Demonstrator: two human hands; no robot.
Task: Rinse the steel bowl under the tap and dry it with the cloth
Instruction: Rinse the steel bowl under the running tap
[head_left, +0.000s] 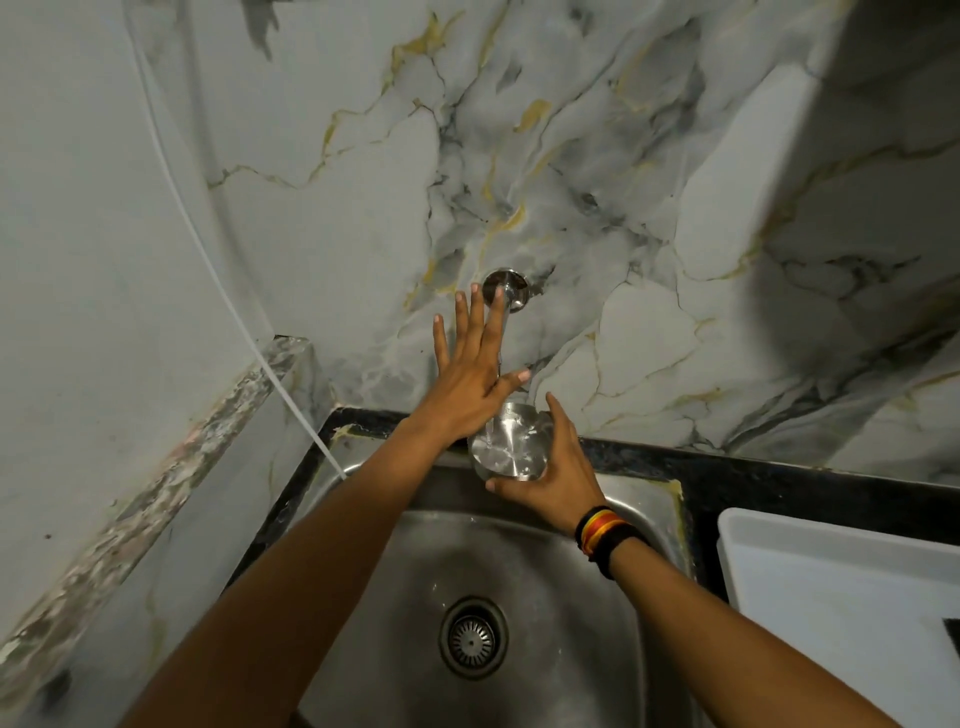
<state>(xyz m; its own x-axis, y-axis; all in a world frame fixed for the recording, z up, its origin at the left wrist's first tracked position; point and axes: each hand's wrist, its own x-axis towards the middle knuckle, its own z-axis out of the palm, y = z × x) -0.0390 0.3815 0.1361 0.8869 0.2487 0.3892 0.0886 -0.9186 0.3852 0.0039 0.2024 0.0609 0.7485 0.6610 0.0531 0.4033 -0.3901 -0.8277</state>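
A small steel bowl (511, 441) is held over the back of the steel sink (639, 504), just below the wall tap (505, 296). My right hand (558, 473) grips the bowl from the right, thumb under its near rim, fingers around the far side. My left hand (475, 374) lies flat with fingers spread over the tap's spout and handle, thumb pointing right above the bowl. Whether water runs from the tap I cannot tell. No cloth is visible.
The sink's drain strainer (472, 642) sits in the middle of the basin. A white tray (831, 587) rests on the black counter (779, 478) at the right. A thin white hose (270, 364) runs down the left wall into the sink corner. Marble-patterned wall behind.
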